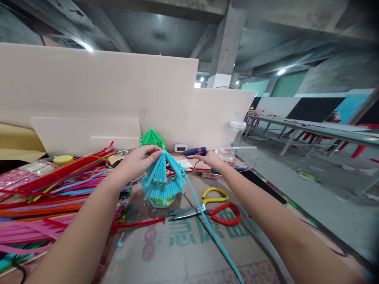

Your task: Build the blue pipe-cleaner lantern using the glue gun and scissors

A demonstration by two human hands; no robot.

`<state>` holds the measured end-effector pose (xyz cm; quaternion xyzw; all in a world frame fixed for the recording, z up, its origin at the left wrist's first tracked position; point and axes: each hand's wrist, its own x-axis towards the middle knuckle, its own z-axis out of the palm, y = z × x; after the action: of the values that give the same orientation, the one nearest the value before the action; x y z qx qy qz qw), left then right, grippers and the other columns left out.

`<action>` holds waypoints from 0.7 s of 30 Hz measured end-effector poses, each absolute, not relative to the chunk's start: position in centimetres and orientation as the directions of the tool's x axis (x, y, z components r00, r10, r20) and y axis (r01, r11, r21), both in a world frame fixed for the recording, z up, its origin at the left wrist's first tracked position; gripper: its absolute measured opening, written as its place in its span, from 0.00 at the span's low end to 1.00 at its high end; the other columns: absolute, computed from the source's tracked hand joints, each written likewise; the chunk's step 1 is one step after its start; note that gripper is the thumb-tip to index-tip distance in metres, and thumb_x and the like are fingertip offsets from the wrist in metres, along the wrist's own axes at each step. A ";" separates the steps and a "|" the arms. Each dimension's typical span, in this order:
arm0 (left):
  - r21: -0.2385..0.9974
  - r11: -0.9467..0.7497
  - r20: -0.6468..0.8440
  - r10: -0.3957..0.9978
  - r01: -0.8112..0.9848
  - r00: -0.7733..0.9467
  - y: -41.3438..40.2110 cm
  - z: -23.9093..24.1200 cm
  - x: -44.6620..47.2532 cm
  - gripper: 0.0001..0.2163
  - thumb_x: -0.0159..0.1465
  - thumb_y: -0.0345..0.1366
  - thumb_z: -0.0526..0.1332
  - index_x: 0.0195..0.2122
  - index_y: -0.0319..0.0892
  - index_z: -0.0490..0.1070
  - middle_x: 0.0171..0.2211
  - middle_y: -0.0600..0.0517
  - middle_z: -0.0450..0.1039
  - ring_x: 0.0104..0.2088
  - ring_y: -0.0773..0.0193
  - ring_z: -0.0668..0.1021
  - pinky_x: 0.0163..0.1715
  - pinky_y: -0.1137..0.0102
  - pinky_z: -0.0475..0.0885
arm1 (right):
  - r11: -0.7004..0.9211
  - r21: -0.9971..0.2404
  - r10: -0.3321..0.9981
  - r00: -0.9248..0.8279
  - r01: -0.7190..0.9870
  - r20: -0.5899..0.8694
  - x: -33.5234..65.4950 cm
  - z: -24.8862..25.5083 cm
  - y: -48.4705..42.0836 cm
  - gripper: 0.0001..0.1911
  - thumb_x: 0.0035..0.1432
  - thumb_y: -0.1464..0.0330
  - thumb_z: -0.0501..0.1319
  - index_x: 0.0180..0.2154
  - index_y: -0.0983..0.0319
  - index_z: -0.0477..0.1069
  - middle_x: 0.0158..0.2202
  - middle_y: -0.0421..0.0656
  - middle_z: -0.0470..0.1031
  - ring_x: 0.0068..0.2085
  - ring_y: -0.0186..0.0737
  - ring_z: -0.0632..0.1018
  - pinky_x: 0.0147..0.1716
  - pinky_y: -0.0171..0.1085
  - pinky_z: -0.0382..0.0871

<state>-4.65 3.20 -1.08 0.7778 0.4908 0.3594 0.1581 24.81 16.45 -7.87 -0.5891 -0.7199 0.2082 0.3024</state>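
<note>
My left hand (140,159) pinches the top of a light-blue pavilion model (163,182) made of fuzzy pipe cleaners, with a two-tiered fringed roof and a greenish base. A long blue pipe cleaner (213,232) trails from its right side toward the front of the table. In my right hand (212,159) is a dark blue hot glue gun (194,151), its nozzle pointing left toward the roof and a little apart from it. A clear glue stick (244,147) juts out of its back. Scissors (225,214) with one yellow and one red handle lie half open before the model.
Bundles of coloured pipe cleaners (59,213) cover the left side. A green model (151,138) and a small white digital display (179,148) stand by the pale partition (97,86). A clear jar (235,136) stands behind the right hand; a black flat object (262,185) lies at the right edge.
</note>
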 end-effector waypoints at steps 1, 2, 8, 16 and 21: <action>0.594 -0.465 0.406 0.878 0.657 0.255 3.2 -1.1 -4.6 0.22 0.63 0.53 0.51 0.45 0.44 0.73 0.44 0.49 0.76 0.45 0.55 0.76 0.45 0.65 0.70 | 0.214 -0.642 0.976 -0.134 0.736 0.171 24.5 -8.1 17.1 0.21 0.53 0.55 0.63 0.37 0.67 0.76 0.35 0.48 0.78 0.37 0.44 0.75 0.37 0.38 0.67; 0.593 -0.463 0.404 0.879 0.659 0.253 3.1 -1.0 -4.7 0.22 0.63 0.54 0.50 0.45 0.43 0.73 0.45 0.49 0.76 0.45 0.55 0.76 0.46 0.65 0.70 | 0.205 -0.628 0.979 -0.143 0.751 0.148 24.2 -8.5 17.7 0.20 0.54 0.56 0.63 0.37 0.68 0.75 0.36 0.49 0.78 0.38 0.44 0.75 0.38 0.39 0.68; 0.599 -0.448 0.389 0.887 0.664 0.247 3.4 -1.2 -5.1 0.22 0.63 0.54 0.51 0.46 0.44 0.73 0.45 0.50 0.76 0.46 0.55 0.76 0.45 0.67 0.70 | 0.129 -0.545 0.991 -0.133 0.828 0.033 23.5 -11.2 19.4 0.17 0.63 0.63 0.58 0.51 0.64 0.67 0.50 0.47 0.70 0.46 0.43 0.75 0.44 0.47 0.72; 0.611 -0.440 0.375 0.893 0.658 0.248 3.6 -1.2 -5.4 0.22 0.62 0.53 0.52 0.48 0.44 0.73 0.45 0.50 0.77 0.45 0.56 0.77 0.43 0.67 0.71 | 0.175 -0.510 0.980 -0.098 0.842 0.175 26.6 -9.6 15.9 0.23 0.55 0.63 0.64 0.49 0.70 0.68 0.50 0.59 0.71 0.52 0.56 0.70 0.49 0.45 0.62; 0.598 -0.454 0.380 0.886 0.661 0.265 3.5 -1.1 -5.2 0.22 0.62 0.53 0.51 0.47 0.43 0.73 0.44 0.49 0.77 0.46 0.55 0.76 0.42 0.68 0.71 | 0.264 -0.622 0.963 -0.241 0.737 0.123 26.2 -8.0 11.0 0.22 0.62 0.54 0.52 0.40 0.66 0.71 0.37 0.50 0.76 0.38 0.43 0.76 0.37 0.38 0.68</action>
<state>-5.24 3.49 -1.10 0.7786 0.4968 0.3474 0.1620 26.22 11.03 -8.00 -0.5632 -0.7546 0.2258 0.2499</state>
